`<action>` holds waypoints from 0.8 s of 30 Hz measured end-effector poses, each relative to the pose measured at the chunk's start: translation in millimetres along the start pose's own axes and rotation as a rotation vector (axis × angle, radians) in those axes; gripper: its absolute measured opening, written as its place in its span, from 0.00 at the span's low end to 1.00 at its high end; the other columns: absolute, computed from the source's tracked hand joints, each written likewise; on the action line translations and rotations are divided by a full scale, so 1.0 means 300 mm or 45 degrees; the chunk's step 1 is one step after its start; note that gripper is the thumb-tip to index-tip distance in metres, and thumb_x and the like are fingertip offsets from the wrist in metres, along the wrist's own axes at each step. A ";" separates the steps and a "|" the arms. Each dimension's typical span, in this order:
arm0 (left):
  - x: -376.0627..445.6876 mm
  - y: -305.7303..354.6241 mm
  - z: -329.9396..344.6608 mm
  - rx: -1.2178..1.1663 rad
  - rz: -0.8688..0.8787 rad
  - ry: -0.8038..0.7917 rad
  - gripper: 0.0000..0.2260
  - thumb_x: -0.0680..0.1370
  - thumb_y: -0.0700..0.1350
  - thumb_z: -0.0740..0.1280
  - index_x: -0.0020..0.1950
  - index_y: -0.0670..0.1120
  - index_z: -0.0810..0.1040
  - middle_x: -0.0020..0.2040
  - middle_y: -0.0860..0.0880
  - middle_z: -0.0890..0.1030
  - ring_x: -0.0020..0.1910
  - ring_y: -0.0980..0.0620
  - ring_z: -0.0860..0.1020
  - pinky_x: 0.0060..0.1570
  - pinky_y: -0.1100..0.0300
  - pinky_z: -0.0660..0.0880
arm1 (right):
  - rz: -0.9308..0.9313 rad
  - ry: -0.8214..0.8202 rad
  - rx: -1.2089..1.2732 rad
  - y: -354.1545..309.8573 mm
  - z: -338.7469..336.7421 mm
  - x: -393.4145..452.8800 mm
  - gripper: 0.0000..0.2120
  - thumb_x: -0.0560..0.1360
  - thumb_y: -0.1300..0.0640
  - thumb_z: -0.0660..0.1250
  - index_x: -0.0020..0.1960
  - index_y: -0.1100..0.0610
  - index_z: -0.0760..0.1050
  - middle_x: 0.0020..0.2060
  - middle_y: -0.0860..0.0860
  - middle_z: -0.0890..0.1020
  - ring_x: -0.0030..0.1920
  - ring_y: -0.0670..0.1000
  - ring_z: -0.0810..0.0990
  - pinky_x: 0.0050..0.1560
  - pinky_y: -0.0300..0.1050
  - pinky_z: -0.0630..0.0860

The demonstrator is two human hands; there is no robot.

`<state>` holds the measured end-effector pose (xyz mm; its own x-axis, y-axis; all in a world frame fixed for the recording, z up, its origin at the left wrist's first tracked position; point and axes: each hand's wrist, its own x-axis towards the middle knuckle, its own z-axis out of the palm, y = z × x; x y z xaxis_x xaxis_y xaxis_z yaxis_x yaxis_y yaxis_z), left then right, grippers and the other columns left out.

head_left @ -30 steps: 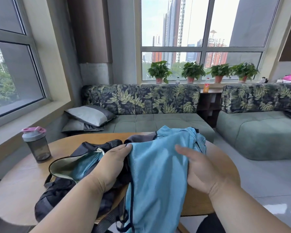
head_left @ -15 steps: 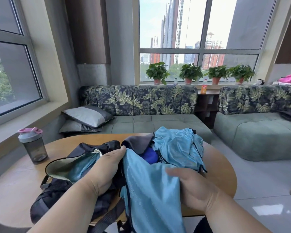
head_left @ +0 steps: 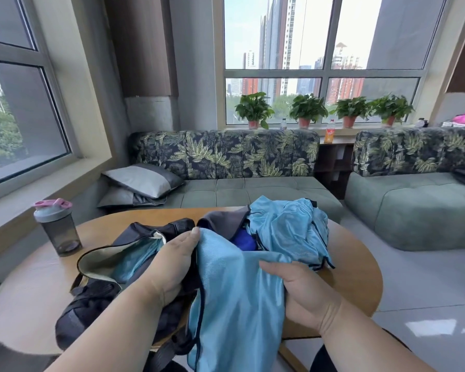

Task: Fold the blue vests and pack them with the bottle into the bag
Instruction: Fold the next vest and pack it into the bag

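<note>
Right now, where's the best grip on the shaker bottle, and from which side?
Grip the bottle round its dark body below the lid, coming from its right, the table-centre side. It stands upright and alone, the bag well clear; the lid's pink spout looks awkward to hold.

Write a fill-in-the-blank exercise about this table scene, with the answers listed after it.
1. Both hands grip the light blue vest, which hangs over the table's ____ edge.
2. The bottle with the pink lid stands ____ on the wooden table, apart from the bag.
3. The dark bag lies open, and inside it shows a piece of light ____ cloth.
4. Between the bag and the bottle, the left hand is nearer the ____.

Missing words: near; upright; blue; bag
</note>
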<state>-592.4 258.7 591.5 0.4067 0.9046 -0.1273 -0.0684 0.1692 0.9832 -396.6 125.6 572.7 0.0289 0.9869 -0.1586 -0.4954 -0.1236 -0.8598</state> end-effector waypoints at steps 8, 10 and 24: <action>0.021 -0.101 0.004 0.149 -0.062 -0.015 0.20 0.82 0.65 0.65 0.68 0.55 0.78 0.60 0.50 0.84 0.60 0.50 0.81 0.67 0.48 0.75 | -0.153 0.194 0.122 -0.107 0.043 0.009 0.16 0.78 0.57 0.69 0.62 0.65 0.84 0.58 0.64 0.85 0.52 0.62 0.86 0.53 0.57 0.85; 0.012 -0.131 0.005 0.150 -0.209 -0.020 0.31 0.74 0.72 0.69 0.61 0.48 0.82 0.54 0.47 0.86 0.53 0.48 0.83 0.61 0.48 0.77 | -0.190 0.189 0.154 -0.126 0.057 0.006 0.13 0.81 0.58 0.66 0.57 0.64 0.86 0.54 0.63 0.86 0.47 0.61 0.88 0.46 0.54 0.86; -0.003 -0.194 0.072 -0.339 -0.183 -0.399 0.25 0.81 0.56 0.68 0.74 0.43 0.76 0.71 0.42 0.80 0.72 0.42 0.77 0.77 0.39 0.66 | -0.214 0.191 0.175 -0.134 0.054 -0.017 0.20 0.79 0.57 0.66 0.68 0.64 0.80 0.64 0.63 0.83 0.59 0.62 0.85 0.61 0.58 0.82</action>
<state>-569.1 239.7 537.1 0.6834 0.7089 -0.1744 -0.2066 0.4169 0.8852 -390.7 127.1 616.0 0.2438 0.9648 -0.0983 -0.5857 0.0657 -0.8079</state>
